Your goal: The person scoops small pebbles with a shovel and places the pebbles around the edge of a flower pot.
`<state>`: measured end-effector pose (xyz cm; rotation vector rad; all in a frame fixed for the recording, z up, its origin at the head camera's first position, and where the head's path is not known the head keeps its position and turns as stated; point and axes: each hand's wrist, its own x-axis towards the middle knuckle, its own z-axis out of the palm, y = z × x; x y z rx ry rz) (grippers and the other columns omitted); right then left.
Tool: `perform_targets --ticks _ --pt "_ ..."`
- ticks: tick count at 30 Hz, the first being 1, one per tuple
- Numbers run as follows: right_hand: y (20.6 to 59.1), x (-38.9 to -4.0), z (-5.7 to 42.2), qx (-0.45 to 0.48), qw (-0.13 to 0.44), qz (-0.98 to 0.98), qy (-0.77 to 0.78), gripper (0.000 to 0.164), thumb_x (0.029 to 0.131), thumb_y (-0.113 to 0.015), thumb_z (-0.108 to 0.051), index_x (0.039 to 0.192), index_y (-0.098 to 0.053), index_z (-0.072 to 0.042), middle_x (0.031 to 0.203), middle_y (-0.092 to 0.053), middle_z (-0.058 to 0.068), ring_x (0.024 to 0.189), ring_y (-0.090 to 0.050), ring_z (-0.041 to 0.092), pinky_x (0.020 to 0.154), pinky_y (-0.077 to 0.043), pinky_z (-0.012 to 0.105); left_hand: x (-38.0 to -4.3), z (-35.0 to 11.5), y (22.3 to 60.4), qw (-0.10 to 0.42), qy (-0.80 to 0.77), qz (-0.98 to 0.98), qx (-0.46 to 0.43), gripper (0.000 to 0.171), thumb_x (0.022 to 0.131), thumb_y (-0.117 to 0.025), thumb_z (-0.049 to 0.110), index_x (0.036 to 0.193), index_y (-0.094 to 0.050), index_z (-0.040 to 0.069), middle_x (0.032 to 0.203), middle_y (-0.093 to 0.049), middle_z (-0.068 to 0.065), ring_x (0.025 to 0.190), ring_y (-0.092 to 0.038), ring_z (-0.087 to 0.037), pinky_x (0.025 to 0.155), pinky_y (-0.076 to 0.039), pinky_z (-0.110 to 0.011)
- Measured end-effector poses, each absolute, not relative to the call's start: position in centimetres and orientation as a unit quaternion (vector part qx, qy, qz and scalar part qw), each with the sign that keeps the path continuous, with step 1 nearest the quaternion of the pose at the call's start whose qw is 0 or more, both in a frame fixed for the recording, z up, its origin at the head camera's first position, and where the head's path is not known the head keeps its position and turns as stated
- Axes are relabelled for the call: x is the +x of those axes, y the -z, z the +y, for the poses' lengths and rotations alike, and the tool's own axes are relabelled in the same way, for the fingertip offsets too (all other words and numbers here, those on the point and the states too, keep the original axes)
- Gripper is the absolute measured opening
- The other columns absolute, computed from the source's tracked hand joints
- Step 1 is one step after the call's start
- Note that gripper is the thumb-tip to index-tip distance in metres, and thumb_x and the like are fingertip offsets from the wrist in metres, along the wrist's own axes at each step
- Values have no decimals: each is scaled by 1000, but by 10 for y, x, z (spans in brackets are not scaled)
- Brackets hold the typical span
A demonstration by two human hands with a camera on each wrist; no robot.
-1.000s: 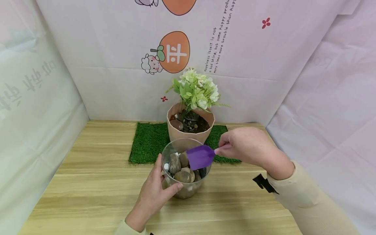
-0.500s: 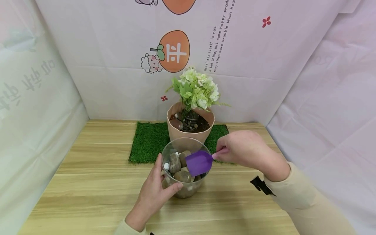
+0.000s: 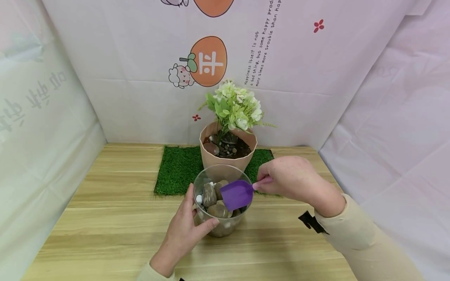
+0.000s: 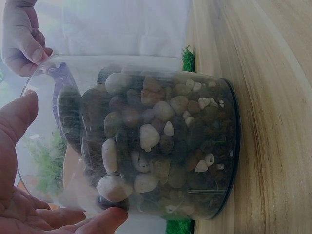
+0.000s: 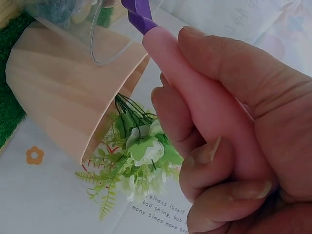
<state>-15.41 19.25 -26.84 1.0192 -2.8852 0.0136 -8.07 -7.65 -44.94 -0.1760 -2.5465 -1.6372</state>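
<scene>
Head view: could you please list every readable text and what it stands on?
"Happiness itself is not a bad thing, but some happy prod… many times more trouble than hap…": back cloth, cut off.
"平": orange print, sideways.
Left cloth, right cloth: faint marks, unreadable.

A clear round container [image 3: 232, 224] stands upright just below the head frame's centre, partly filled with mixed stones [image 3: 209, 196]; a purple, pink-handled shovel [image 3: 237, 195] slants leftward, blade inside the rim.
</scene>
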Motion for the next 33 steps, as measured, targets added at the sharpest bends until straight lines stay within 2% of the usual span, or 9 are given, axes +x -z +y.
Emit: perform_targets --ticks 5,22,33 --pt "274 -155 187 344 60 -937 -1 22 88 -84 -42 73 -69 -34 59 -49 -23 51 -44 1 42 -34 24 -80 -76 449 52 538 -839 -56 124 82 -87 50 169 -7 11 170 -28 -18 148 -44 -34 112 -52 -46" --pt "287 -161 181 360 72 -930 -17 17 88 -84 -42 78 -73 -33 63 -55 -26 54 -48 -2 44 -39 23 -80 -77 449 45 541 -838 -54 124 83 -85 53 169 -6 13 171 -25 -17 150 -42 -33 113 -51 -47" --pt "300 -163 174 376 61 -924 -36 16 90 -83 -42 79 -74 -33 61 -53 -28 54 -45 -3 47 -41 21 -81 -77 449 46 542 -837 -56 124 82 -85 54 169 -6 12 171 -25 -17 150 -41 -34 113 -52 -49"
